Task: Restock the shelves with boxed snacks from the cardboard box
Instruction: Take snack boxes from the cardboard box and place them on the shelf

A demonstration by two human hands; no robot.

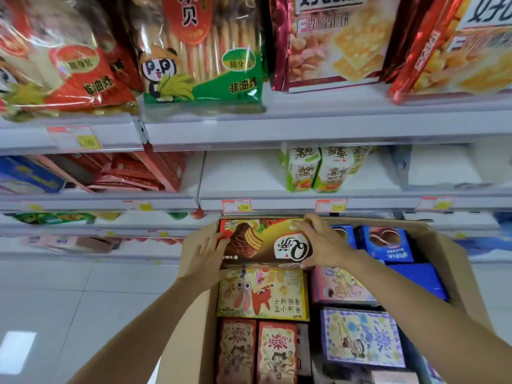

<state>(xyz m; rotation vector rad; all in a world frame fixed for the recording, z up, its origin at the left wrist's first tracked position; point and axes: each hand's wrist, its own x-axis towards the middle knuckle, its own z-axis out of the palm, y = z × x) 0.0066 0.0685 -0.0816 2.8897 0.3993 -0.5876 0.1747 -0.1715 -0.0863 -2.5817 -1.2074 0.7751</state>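
In the open cardboard box (187, 240), at its far end and on top of the other packs, just under the shelf edge: the brown snack box (257, 242).

Pressed flat against its left end by the left hand (206, 257), fingers straight and spread, not curled round anything. Gripped at its right end by the right hand (324, 242), fingers hooked over the far edge, thumb at the near one.

Best to curl the left fingers round the end before lifting, or else squeeze evenly from both sides, since a flat palm may well slip. Lift level, then up and forward into the bare stretch of shelf (238, 176) above the price tag (237, 205), left of the green cartons (315, 170). Set down square, printed face outward. Avoid dragging against the blue boxes (388, 243) at the right.
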